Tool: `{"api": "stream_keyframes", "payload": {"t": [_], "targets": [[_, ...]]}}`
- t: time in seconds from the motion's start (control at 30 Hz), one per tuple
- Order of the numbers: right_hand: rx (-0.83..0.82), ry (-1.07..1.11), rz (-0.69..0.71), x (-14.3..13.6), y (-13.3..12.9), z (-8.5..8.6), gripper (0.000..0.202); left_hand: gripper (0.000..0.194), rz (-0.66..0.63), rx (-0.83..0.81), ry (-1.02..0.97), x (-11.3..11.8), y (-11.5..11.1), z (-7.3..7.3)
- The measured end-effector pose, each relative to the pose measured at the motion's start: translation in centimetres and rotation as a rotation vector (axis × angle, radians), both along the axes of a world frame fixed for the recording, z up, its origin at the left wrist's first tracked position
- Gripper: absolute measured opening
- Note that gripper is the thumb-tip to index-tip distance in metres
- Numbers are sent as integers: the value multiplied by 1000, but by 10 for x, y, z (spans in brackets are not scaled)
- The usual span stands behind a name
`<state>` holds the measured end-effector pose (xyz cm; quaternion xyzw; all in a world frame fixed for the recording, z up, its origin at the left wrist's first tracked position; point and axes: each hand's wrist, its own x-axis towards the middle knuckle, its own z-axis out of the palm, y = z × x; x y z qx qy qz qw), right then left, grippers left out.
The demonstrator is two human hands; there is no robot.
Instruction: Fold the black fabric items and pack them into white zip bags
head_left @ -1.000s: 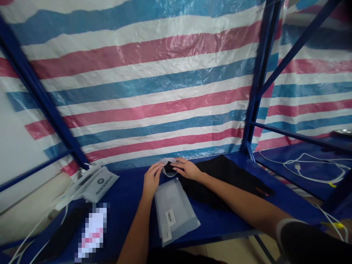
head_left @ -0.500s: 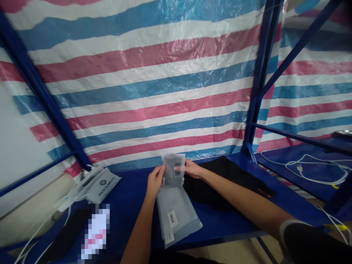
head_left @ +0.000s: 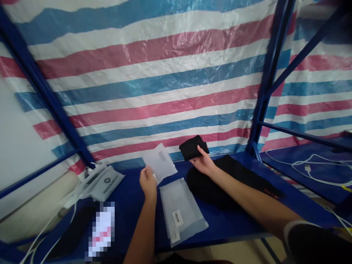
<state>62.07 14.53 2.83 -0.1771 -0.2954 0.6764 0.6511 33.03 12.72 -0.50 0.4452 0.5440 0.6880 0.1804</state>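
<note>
My left hand (head_left: 147,179) pinches the lower left edge of a small translucent bag (head_left: 160,163), which looks flat and tilted. To its right my right hand (head_left: 203,161) grips a folded black cloth bundle (head_left: 192,147), thumb on top and fingers beneath. The bundle is apart from the small bag. Below my hands, larger translucent zip bags (head_left: 183,209) with barcode labels lie on the blue table (head_left: 132,212). Spread black fabric (head_left: 233,179) with small orange lettering lies under my right wrist and forearm.
A grey printed pouch (head_left: 110,183) and white cables are at the left, near a blurred-out item (head_left: 101,233). Blue metal posts (head_left: 268,84) frame a striped plastic sheet (head_left: 154,110). A white cable (head_left: 310,179) lies coiled at the right.
The dark contents are out of the small bag and now in my right hand as a black bundle. My hands have moved apart, the small bag staying in my left.
</note>
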Motion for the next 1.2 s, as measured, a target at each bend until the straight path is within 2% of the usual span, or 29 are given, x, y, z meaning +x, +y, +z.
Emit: {"api": "stream_keyframes", "payload": {"t": [0.07, 0.17, 0.27, 0.37, 0.53, 0.63, 0.7, 0.77, 0.83, 0.87, 0.93, 1.03, 1.1, 1.2], "targets": [[32, -60, 127, 6, -7, -1, 40, 50, -4, -2, -9, -3, -3, 0], [28, -213, 342, 3, -24, -5, 48, 49, -147, -11, -4, 7, -9, 0], [12, -352, 349, -8, -39, -6, 53, 49, -297, -3, -6, 25, -13, 0], [28, -466, 332, -11, -52, -1, 54, 55, -377, 10, -65, 37, -15, 6], [15, -553, 449, 1, -83, 10, 53, 66, -455, -55, -265, 28, -25, 32], [-5, -489, 495, 5, -110, 13, 47, 75, -365, -85, -200, 20, -42, 42], [-29, -403, 497, 4, -128, 15, 44, 84, -314, -137, -126, 19, -60, 40], [-68, -329, 477, 2, -143, 15, 44, 101, -365, -191, -67, 21, -82, 34], [-107, -284, 455, 0, -154, 13, 46, 115, -500, -207, -33, 23, -105, 28], [-123, -268, 446, -1, -158, 11, 47, 116, -567, -208, -13, 22, -116, 26], [-154, -259, 445, 0, -163, 7, 45, 99, -638, -224, 63, 19, -134, 27], [-184, -334, 488, 10, -169, 2, 42, 70, -562, -306, 227, 9, -147, 32], [-175, -397, 495, 25, -171, 5, 41, 68, -482, -368, 318, 3, -149, 32], [-120, -403, 443, 51, -165, 22, 36, 73, -444, -450, 467, -3, -149, 24]]}}
